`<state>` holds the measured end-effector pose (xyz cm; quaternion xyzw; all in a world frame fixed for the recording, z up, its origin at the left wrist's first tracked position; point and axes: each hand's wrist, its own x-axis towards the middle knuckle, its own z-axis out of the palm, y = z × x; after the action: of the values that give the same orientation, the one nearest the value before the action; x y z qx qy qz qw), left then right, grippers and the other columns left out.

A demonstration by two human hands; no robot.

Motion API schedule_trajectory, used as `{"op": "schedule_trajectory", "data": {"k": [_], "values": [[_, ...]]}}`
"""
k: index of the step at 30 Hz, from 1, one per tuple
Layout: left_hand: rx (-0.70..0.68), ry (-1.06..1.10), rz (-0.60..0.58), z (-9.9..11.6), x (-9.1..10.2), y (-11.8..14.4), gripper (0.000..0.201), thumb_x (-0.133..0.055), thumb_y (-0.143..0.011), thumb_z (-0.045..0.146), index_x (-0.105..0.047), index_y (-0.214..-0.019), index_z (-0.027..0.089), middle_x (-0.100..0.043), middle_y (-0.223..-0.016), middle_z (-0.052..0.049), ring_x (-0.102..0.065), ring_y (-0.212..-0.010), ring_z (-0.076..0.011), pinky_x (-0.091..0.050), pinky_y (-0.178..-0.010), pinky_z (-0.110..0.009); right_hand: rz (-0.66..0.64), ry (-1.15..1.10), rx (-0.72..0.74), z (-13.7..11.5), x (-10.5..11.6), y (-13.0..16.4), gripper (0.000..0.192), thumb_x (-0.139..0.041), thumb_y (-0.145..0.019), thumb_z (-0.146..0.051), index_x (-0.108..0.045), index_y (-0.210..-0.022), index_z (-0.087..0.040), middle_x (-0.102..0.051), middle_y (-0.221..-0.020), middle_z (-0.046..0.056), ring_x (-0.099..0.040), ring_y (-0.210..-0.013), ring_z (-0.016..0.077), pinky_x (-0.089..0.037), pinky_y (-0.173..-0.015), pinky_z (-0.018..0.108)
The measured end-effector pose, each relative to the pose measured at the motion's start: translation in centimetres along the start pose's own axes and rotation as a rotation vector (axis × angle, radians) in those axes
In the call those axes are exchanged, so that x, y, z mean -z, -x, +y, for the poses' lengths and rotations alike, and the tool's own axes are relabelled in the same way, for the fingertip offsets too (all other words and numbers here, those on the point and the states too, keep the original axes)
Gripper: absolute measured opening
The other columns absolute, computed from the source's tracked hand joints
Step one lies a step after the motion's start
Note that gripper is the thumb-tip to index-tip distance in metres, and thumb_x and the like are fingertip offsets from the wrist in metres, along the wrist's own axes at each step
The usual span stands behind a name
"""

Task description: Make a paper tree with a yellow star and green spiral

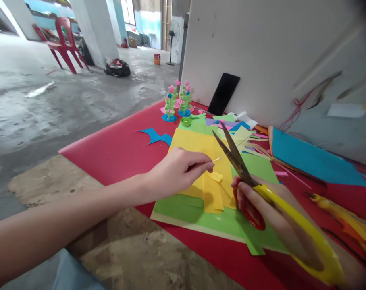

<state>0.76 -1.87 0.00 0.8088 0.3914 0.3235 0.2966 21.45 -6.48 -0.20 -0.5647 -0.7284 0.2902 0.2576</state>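
My left hand [189, 167] is closed in a pinch on a thin, pale strand [217, 159], whose exact kind I cannot make out. The strand points right toward the scissors. My right hand [261, 201] grips scissors [242, 169] with one yellow and one red handle. Their blades are slightly apart and point up and left, close to the strand's far part; whether they touch it I cannot tell. Below both hands lie yellow paper sheets [190, 141] and small yellow strips [212, 197], on top of green paper [183, 215].
Paper plant models [170, 106] with pink stars stand at the table's back corner. A black phone [224, 93] leans on the wall. Paper scraps [228, 123], blue sheets [310, 155] and a yellow glue gun [346, 219] lie rightward. Blue cut-out paper [155, 136] lies left on the red surface [110, 149].
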Motion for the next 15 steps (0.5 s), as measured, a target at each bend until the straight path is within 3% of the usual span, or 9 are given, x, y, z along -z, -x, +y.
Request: {"op": "schedule_trajectory", "data": {"k": [4,8,11,15], "values": [[0.066,0.052,-0.010,0.4,0.0,0.0,0.021,-0.047,-0.083,0.021,-0.065,-0.075,0.013,-0.050,-0.047,0.006,-0.045,-0.036,-0.0015,-0.031,-0.037,-0.011,-0.047,0.024,-0.066,-0.8,0.3,-0.2,0.033,-0.039,-0.085,-0.048,-0.048,-0.070,-0.020,-0.048,-0.044,-0.003,-0.046,-0.039,0.0108,-0.033,-0.038,0.023],[0.218,0.206,-0.059,0.4,0.0,0.0,0.023,-0.046,-0.083,0.027,-0.062,-0.074,0.015,-0.036,-0.042,0.007,-0.042,-0.034,-0.0037,-0.031,-0.034,-0.014,-0.005,0.085,-0.046,-0.7,0.0,-0.4,0.032,-0.040,-0.085,-0.047,-0.048,-0.068,-0.020,-0.046,-0.042,-0.004,-0.042,-0.035,0.0104,-0.030,-0.037,0.024],[0.306,0.351,-0.108,0.2,-0.2,0.1,0.024,-0.045,-0.083,0.033,-0.061,-0.073,0.016,-0.031,-0.042,0.008,-0.038,-0.034,-0.0047,-0.033,-0.036,-0.016,0.099,0.165,-0.011,-0.3,0.1,-0.5,0.035,-0.042,-0.084,-0.046,-0.044,-0.059,-0.021,-0.045,-0.041,-0.004,-0.042,-0.037,0.0104,-0.030,-0.039,0.024],[0.383,0.541,-0.159,0.0,-0.3,0.1,0.024,-0.047,-0.082,0.034,-0.060,-0.073,0.016,-0.028,-0.042,0.008,-0.031,-0.035,-0.0043,-0.030,-0.036,-0.018,0.250,0.300,-0.087,0.4,1.4,-1.2,0.045,-0.039,-0.084,-0.051,-0.041,-0.051,-0.021,-0.045,-0.039,-0.004,-0.044,-0.038,0.0092,-0.034,-0.043,0.023]]}}
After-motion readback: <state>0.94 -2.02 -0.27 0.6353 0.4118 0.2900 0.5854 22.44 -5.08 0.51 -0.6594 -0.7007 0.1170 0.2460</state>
